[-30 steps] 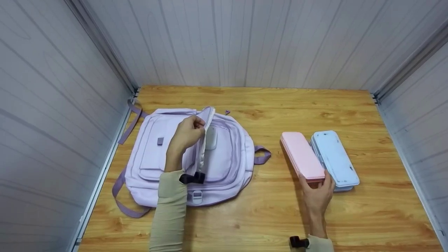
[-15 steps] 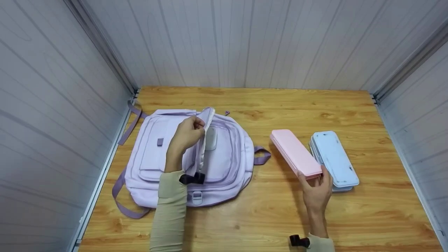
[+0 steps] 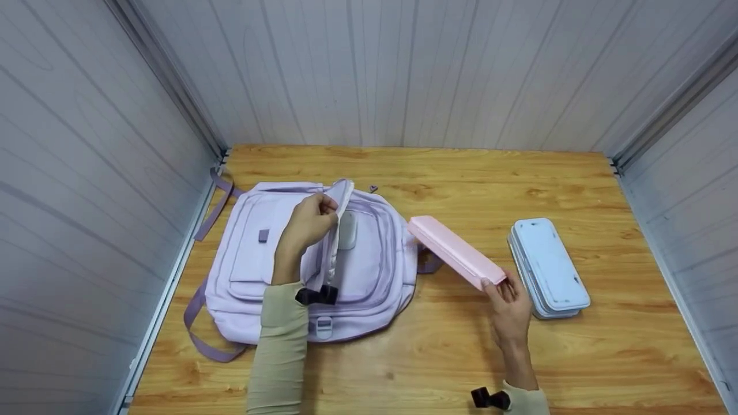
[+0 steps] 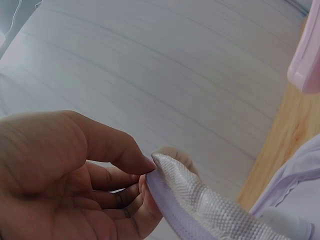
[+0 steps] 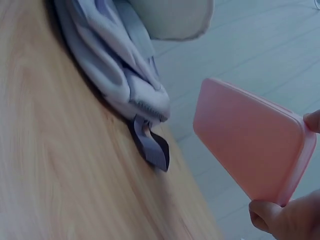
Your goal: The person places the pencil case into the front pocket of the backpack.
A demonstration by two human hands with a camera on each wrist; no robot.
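A lavender backpack lies on the wooden table at left. My left hand pinches the edge of its unzipped front flap and holds it up; the left wrist view shows thumb and fingers on the white-lined fabric. Inside the opening a grey-white rounded item is partly visible. My right hand grips the near end of a pink pencil case, raised and tilted, its far end beside the backpack's right side. The right wrist view shows the case's broad pink face between thumb and fingers.
Light-blue pencil case, seemingly stacked in layers, rests on the table at right. A purple top loop sticks out from the backpack, and straps trail at left. Grey panel walls enclose the table's back and sides.
My right hand has lifted the pink pencil case away from the light-blue one and carried it left towards the backpack, tilting it. The left hand has kept holding the flap in place.
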